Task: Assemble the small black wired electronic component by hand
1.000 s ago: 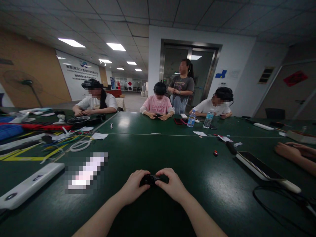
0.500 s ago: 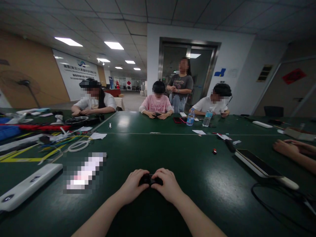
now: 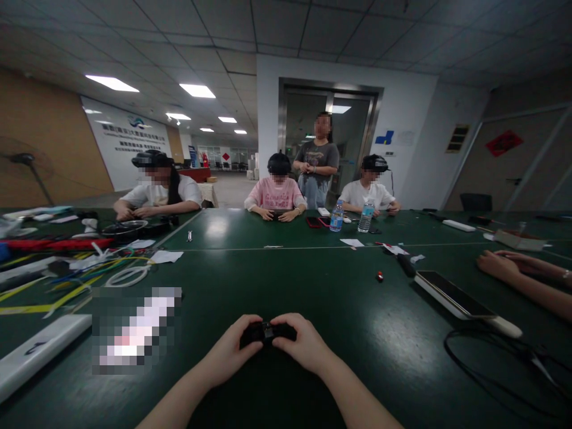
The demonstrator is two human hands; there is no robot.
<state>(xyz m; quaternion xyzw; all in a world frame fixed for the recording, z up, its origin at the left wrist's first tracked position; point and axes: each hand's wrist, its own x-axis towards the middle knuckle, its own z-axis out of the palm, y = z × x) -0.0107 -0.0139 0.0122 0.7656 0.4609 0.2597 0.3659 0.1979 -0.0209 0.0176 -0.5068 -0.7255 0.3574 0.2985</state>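
Observation:
A small black object (image 3: 267, 332) with a shiny, lighter middle is held between my hands, just above or on the green table (image 3: 339, 369). My left hand (image 3: 236, 344) grips its left end, thumb in front and fingers curled over the back. Its right end is in my right hand (image 3: 304, 341), held the same way. Fingers hide both ends, and what kind of object it is cannot be made out.
At left lie a blurred-out bright screen (image 3: 143, 328), a white bar-shaped device (image 3: 42, 351) and coiled white cable (image 3: 127, 275). Rightward are a small red item (image 3: 379, 276), a phone-like slab (image 3: 451, 295), black cable (image 3: 456, 357) and another person's hands (image 3: 500, 267). Two bottles (image 3: 365, 215) stand farther back.
The view has shifted slightly, so the table things sit further left. My hands have tilted the black object a little, and more of its shiny middle shows between my thumbs.

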